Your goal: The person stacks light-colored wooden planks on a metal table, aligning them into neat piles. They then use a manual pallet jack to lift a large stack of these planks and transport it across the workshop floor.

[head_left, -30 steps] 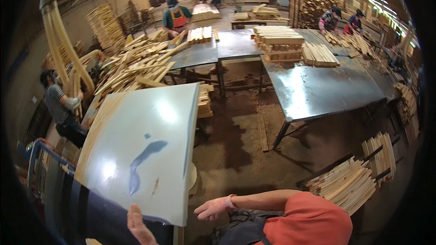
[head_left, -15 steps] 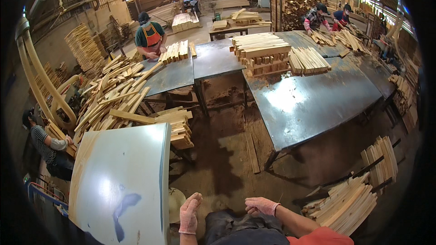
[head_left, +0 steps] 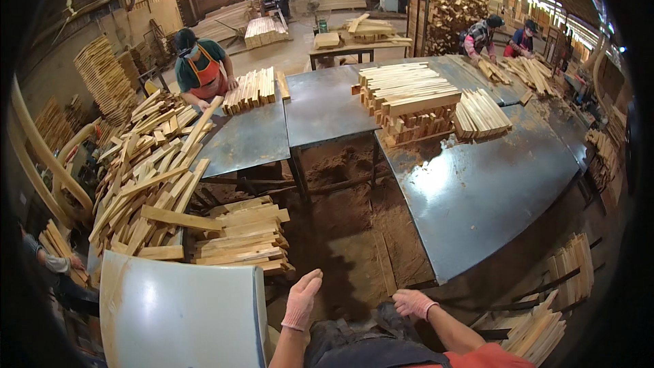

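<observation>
My left hand [head_left: 302, 300] in a pink glove hangs with fingers apart and nothing in it, just right of a white curved board [head_left: 180, 313]. A little to the right, my right hand [head_left: 413, 303], also gloved, rests by my dark trousers [head_left: 361, 341], loosely curled and holding nothing. The white board's edge is close to the left hand without touching it. A low stack of wooden slats [head_left: 242, 238] lies on the floor ahead of the left hand.
A dark metal table [head_left: 490, 184] runs along my right, with stacked wood blocks [head_left: 415, 105] at its far end. A heap of slats [head_left: 146, 177] lies left. A person in an orange apron [head_left: 201, 71] sorts slats; two more work at the far right [head_left: 501, 37]. Slat bundles [head_left: 545, 307] sit lower right.
The view has swung right and forward. The white board has slid to the lower left. Both hands have moved up and apart from the board.
</observation>
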Action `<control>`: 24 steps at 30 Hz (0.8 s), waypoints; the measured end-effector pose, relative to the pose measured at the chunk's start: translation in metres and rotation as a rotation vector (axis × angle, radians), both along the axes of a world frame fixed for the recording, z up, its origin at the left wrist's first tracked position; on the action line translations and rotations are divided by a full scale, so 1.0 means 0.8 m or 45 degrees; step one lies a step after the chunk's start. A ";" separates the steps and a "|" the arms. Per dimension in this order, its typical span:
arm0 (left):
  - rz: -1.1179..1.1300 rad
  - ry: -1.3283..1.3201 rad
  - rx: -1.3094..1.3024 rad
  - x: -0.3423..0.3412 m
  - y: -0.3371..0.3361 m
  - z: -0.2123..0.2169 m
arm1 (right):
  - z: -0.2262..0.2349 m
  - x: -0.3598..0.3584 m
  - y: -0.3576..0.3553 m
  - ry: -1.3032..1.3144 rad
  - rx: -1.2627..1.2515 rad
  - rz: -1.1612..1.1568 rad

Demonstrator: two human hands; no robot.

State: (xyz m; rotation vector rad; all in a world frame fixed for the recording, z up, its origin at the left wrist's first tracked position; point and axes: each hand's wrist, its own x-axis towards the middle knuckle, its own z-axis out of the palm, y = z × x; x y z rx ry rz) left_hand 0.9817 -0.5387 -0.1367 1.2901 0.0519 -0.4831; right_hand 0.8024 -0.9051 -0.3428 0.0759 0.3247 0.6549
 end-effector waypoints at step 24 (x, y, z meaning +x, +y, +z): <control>-0.004 0.164 0.427 0.587 -0.196 -0.098 | 0.062 0.784 -0.202 -0.069 -1.292 -0.042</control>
